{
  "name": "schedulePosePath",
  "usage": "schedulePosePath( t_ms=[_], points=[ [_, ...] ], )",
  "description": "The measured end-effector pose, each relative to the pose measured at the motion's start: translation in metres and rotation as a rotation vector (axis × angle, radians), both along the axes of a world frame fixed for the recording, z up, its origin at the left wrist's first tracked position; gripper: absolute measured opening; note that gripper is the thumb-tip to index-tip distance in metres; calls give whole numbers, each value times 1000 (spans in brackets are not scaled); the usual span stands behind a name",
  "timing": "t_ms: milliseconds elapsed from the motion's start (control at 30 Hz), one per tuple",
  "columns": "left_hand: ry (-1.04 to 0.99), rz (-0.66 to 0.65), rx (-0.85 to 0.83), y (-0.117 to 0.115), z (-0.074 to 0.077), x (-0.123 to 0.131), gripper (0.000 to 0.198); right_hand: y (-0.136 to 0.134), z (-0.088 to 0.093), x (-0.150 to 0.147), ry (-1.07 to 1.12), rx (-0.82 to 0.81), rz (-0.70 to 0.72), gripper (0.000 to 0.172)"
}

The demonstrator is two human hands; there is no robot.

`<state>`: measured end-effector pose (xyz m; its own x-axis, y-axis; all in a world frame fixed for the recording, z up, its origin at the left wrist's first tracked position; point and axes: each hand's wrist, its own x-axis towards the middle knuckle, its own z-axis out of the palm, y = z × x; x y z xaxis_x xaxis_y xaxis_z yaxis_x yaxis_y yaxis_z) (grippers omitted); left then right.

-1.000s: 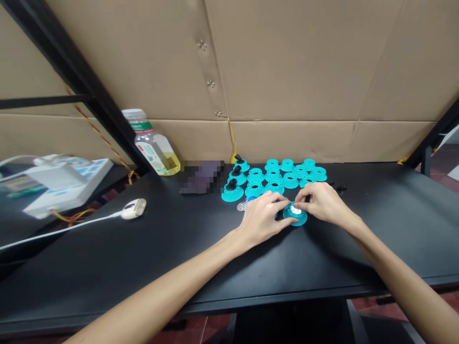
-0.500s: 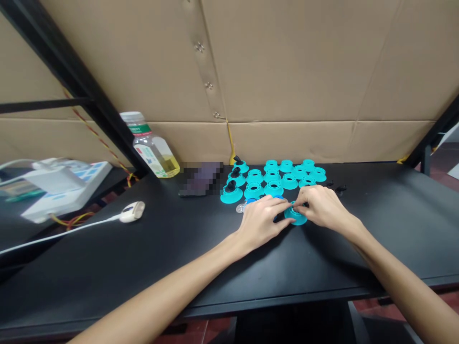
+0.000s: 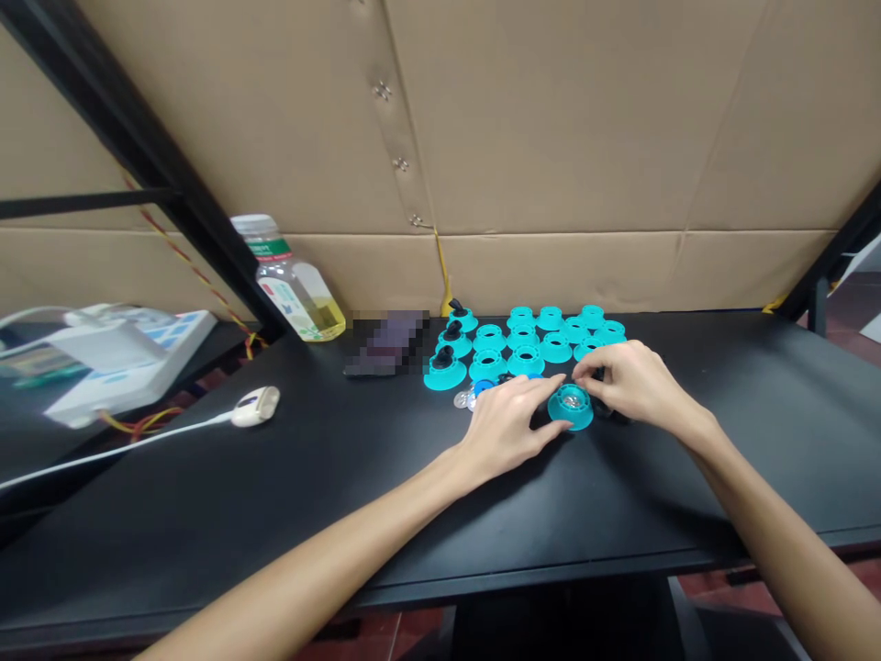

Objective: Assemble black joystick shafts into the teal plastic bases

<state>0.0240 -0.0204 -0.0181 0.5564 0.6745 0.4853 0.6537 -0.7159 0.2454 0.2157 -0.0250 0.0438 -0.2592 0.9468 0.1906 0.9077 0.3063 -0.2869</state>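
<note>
From my feed, my left hand [image 3: 506, 430] is nearest, its fingers [image 3: 543, 431] extended together, tips just at the flange of one teal flanged ring [image 3: 571, 408], not clamped. That ring sits on the black tabletop [image 3: 206, 514] between my hands, its axis upright and its round opening facing up. My right hand [image 3: 637, 381] is just beyond; I cannot tell whether its curled fingers [image 3: 585, 365] pinch anything. Farther up, I count about fourteen teal rings [image 3: 525, 361], three carrying black sticks [image 3: 445, 353]. One plastic bottle [image 3: 295, 285] stands at upper left.
</note>
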Motion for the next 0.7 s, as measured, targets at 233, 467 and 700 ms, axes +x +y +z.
schedulePosePath(
  t_ms=[233,467,700],
  points=[
    [71,-102,91,-2,2,-4,31,1,-2,0,-80,27,-25,20],
    [184,-95,117,-2,3,-2,30,1,-1,-1,-83,39,-62,32],
    [153,-98,107,8,15,-23,43,3,-4,1,-32,79,-50,46]
  ],
)
